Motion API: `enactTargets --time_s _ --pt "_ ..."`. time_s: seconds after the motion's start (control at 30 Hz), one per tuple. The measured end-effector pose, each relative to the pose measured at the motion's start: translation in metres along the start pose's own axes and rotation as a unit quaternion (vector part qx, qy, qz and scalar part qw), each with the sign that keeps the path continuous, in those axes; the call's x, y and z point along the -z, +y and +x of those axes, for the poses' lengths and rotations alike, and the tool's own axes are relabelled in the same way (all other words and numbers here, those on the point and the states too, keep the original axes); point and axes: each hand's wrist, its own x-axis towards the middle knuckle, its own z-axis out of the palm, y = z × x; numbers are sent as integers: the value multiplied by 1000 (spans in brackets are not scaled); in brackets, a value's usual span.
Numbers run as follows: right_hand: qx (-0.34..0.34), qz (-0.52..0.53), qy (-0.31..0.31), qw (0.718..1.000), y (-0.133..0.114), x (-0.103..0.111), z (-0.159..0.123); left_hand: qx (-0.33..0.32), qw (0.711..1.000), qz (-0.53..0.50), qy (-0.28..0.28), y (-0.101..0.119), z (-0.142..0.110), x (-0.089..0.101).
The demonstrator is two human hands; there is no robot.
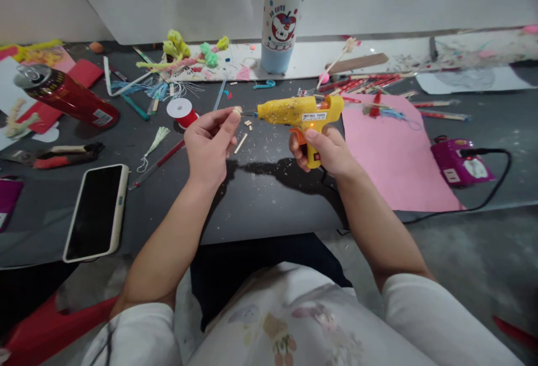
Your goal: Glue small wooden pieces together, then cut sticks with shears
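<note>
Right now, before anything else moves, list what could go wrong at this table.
1. The left hand pinches a small pale piece right by the tip of the glue gun; if that tip is hot, the fingers could get burned.
2. The phone lies at the table's near edge and might be knocked off.
3. The black cord passes close to the right forearm and could snag.

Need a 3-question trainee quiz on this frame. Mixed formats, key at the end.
1. Which hand holds the yellow glue gun?
2. True or false: the phone lies left of the pink sheet.
3. The yellow glue gun points toward:
A) the drinks can
B) the small pale piece in the left hand
C) the bottle

Key: 1. The right hand; 2. True; 3. B
</note>
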Motion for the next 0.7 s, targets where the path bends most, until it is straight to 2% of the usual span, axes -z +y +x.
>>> enactTargets --time_s 0.43,0.7 --pt "4 -3 6 1000 0 -1 0 -1 999 34 -3 -3 0 2" --pt "-7 -14 10 1000 -2 -2 -1 5 1000 13 5 0 0 0"
